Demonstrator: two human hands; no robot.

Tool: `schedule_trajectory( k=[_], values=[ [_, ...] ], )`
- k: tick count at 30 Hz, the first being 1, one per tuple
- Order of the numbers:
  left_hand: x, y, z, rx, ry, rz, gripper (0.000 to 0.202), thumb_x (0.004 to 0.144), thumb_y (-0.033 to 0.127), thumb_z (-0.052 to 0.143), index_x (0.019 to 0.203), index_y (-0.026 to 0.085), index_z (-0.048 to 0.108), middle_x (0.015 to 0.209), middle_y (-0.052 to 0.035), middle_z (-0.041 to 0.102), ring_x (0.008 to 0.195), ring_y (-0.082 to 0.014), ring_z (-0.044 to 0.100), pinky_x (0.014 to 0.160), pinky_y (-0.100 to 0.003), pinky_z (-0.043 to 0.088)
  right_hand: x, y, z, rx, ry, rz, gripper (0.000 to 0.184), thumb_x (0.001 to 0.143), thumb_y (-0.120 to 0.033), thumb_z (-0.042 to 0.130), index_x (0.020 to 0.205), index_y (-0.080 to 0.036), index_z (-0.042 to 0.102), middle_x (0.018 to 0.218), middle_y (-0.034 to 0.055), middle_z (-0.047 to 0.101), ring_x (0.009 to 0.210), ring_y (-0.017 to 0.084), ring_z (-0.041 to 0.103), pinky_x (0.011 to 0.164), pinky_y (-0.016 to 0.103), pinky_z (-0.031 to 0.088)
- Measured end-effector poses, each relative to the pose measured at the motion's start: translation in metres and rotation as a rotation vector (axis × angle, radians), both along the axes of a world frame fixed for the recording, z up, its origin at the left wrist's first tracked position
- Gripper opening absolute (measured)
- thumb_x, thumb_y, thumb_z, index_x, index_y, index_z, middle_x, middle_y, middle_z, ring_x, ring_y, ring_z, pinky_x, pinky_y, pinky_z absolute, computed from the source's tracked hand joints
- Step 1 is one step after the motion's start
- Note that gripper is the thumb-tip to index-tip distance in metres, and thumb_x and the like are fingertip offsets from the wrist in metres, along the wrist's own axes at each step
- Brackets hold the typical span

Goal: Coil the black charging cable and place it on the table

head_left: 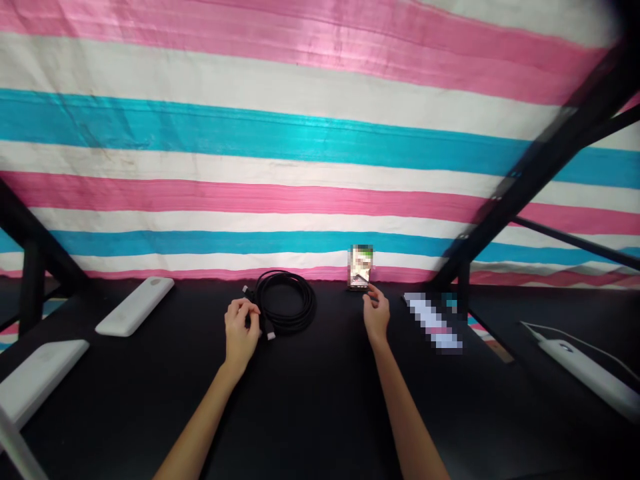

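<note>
My left hand [241,327] is beside the left edge of a coiled black cable [311,307]. Its fingers are curled in toward the thumb, and whatever they might hold is hidden. Pale metal plugs [271,336] show at the cable's ends, near my fingers. Farther right, my right hand [377,313] has its index finger reaching to the lower right corner of a small upright box [360,267], whose face is pixelated. The thumb is apart from that finger, and nothing shows between them. Whether the fingertip touches the box I cannot tell.
Two white, rounded flat devices [135,307] lie on the left of the black table [310,413]. A pixelated flat item [434,323] lies right of my right hand. At far right is a white device with a cord [585,367]. Black frame bars [530,167] flank a striped sheet [300,140].
</note>
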State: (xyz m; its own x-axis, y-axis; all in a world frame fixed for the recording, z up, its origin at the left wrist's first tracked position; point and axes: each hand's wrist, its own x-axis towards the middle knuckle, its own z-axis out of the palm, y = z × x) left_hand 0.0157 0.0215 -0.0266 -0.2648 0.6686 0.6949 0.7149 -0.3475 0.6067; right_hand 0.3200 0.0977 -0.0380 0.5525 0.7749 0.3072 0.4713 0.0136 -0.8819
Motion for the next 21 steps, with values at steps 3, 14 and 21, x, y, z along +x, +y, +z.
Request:
schedule_trajectory(
  k=[3, 14, 21],
  values=[
    [-0.001, 0.003, -0.006, -0.022, -0.036, -0.012, 0.016, 0.081, 0.014, 0.043, 0.069, 0.021, 0.052, 0.080, -0.0026, 0.052, 0.078, -0.0181, 0.052, 0.076, -0.033, 0.040, 0.018, 0.006, -0.005, 0.005, -0.113, 0.062, 0.053, 0.077, -0.028, 0.047, 0.127, -0.012, 0.051, 0.106, 0.0115, 0.050, 0.077, 0.018, 0.058, 0.078, 0.033, 0.047],
    [-0.001, 0.011, -0.011, -0.137, -0.328, -0.006, 0.017, 0.078, 0.019, 0.040, 0.063, 0.021, 0.047, 0.070, 0.0012, 0.045, 0.063, -0.0143, 0.046, 0.060, -0.025, 0.038, 0.017, 0.024, -0.005, -0.282, -0.654, 0.092, 0.056, 0.088, -0.040, 0.043, 0.142, -0.032, 0.029, 0.102, 0.0036, 0.048, 0.068, 0.015, 0.057, 0.055, 0.026, 0.040],
    [-0.010, 0.022, -0.021, -0.211, -0.494, 0.113, 0.015, 0.074, 0.024, 0.039, 0.061, 0.021, 0.045, 0.061, 0.0024, 0.046, 0.059, -0.0148, 0.046, 0.058, -0.026, 0.037, 0.016, 0.029, -0.010, -0.325, -0.800, 0.086, 0.061, 0.089, -0.045, 0.043, 0.145, -0.032, 0.022, 0.101, 0.0048, 0.048, 0.068, 0.017, 0.058, 0.054, 0.026, 0.039]
  ],
)
